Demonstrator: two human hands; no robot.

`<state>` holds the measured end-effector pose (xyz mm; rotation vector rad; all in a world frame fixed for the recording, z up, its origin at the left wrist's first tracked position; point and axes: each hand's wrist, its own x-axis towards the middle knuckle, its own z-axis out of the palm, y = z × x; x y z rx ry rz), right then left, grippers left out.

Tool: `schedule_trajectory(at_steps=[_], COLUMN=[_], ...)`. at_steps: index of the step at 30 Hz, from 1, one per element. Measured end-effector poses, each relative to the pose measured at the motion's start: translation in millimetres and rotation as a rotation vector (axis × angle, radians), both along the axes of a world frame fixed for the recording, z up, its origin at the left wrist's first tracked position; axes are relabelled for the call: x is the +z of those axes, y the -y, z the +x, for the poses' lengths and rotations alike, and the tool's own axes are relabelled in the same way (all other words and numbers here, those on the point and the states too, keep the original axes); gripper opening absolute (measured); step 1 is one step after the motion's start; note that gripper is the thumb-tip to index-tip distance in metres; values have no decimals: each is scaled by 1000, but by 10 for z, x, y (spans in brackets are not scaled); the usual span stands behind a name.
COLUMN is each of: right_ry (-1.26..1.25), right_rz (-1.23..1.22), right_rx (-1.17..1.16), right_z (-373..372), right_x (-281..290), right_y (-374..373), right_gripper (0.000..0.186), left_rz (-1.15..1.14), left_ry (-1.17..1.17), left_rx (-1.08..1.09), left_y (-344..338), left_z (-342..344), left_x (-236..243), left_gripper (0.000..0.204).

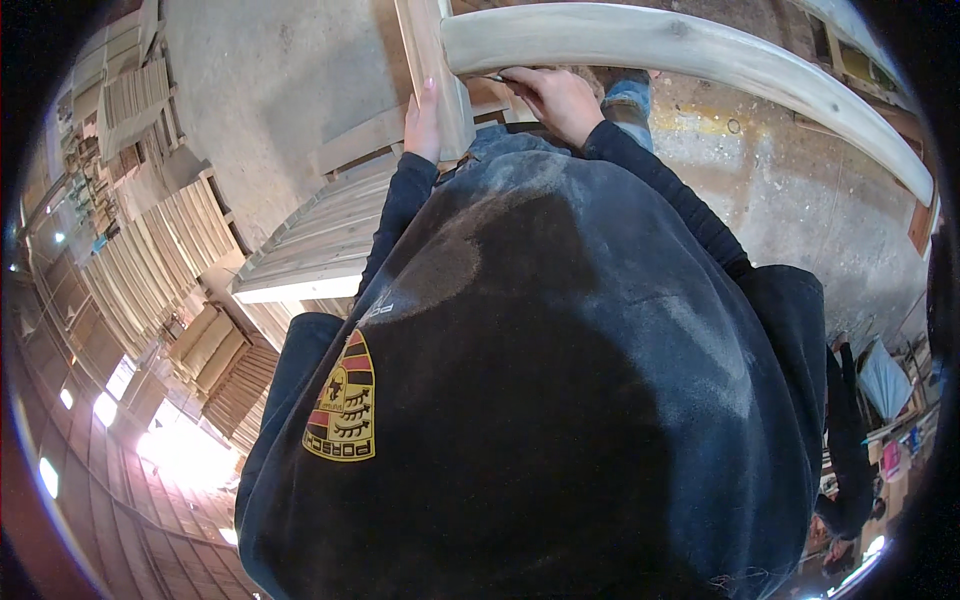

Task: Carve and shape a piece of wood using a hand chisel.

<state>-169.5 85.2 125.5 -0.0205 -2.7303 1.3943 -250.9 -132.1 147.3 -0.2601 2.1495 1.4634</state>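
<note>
A pale wooden post [423,38] stands in front of me and meets a long, curved wooden rail [650,38] that sweeps to the right. My left hand [424,128] is closed around the left side of the post, its thumb pointing up along the wood. Just under the rail, near the joint with the post, my right hand [566,106] has its fingers pressed together. A thin, dark sliver shows at those fingertips, too small to name. My dusty dark top hides the lower part of the wooden piece.
A slatted wooden panel [335,225] lies close by on my left. Farther left are stacks of wooden slats [160,245] and boards [207,348]. Concrete floor [290,75] spreads around the workpiece. Another person [850,450] is at the far right, near a light-blue thing [884,380].
</note>
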Motion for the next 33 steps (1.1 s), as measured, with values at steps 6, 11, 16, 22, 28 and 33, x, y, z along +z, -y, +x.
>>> schedule_trajectory(at_steps=[6,11,16,22,28,33], right_ry=[15,68,45,69,94,143], right_rz=[-37,-204,-374,-487,-622,-764], right_rx=[56,228,170,111,-48,-196], right_z=[30,150,144,194,265,294], right_x=[-13,31,11,74,57,86], right_y=[-20,106,174,380,629,939], right_gripper=[33,53,51,49,52,53], left_rz=[12,70,111,75,37,50], left_ry=[11,29,119,51,7,6], left_rx=[-21,-19,-23,17,14,22], left_y=[54,150,65,-62,-109,-98], left_z=[-48,-104,-134,-9,6,4], left_x=[-94,-154,-67,135,199,210], left_gripper=[81,79,74,67,72,69])
